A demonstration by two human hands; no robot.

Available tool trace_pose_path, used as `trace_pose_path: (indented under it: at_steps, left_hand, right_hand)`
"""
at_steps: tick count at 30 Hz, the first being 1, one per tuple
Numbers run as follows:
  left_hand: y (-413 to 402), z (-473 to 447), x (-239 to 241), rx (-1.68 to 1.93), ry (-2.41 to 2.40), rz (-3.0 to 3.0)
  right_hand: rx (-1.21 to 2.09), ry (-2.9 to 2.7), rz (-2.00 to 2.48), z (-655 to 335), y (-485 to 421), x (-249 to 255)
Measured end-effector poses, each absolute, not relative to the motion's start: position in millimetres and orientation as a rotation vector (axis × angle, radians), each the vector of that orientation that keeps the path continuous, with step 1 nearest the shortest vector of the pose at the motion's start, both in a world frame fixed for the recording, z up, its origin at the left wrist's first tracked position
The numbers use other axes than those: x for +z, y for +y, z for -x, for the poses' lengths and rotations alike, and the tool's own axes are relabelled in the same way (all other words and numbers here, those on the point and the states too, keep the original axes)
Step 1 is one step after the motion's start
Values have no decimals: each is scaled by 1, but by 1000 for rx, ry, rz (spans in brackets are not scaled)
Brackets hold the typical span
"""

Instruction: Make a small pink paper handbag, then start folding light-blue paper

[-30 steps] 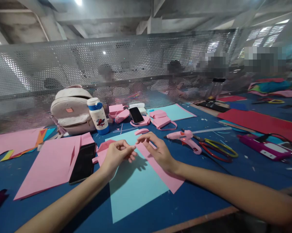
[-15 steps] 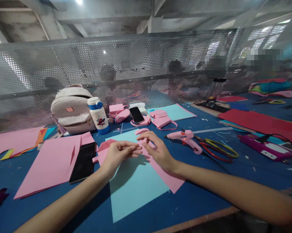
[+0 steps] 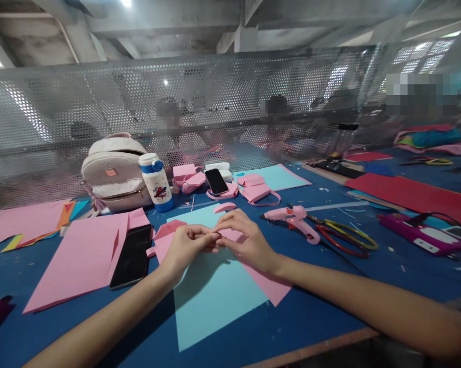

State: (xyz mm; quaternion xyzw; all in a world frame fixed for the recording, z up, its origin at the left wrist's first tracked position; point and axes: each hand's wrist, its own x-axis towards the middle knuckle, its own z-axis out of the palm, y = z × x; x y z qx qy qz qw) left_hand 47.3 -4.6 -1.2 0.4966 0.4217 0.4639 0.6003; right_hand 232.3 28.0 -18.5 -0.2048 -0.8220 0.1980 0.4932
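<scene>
Fingertips (image 3: pixel 212 236) of our left hand (image 3: pixel 186 245) and right hand (image 3: pixel 246 243) meet just above the light blue sheet (image 3: pixel 215 301), which lies flat on the blue table (image 3: pixel 330 301) right in front of us. Our left fingers are curled in. Our right thumb and forefinger are pressed against their tips, and we cannot tell whether anything is pinched between them. A pink strip (image 3: pixel 267 283) lies across the sheet's right edge, under our right wrist, and a small curved pink piece (image 3: pixel 225 207) sits just beyond our hands. To the right lie a pink glue gun (image 3: pixel 292 217) and scissors (image 3: pixel 347 236), close together. To the left a black phone (image 3: pixel 133 255) rests on a pink sheet (image 3: pixel 77 260).
</scene>
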Motion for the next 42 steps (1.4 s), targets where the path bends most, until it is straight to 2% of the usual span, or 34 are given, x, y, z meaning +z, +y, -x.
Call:
trace_pose_path:
  at_steps: [31, 42]
  left_hand:
    - [-11, -51, 4, 1037, 586, -848]
    - [-6, -44, 6, 1119, 593, -866]
  right_hand:
    - [592, -1793, 696, -236, 46, -22]
    - [742, -1747, 743, -238, 47, -18]
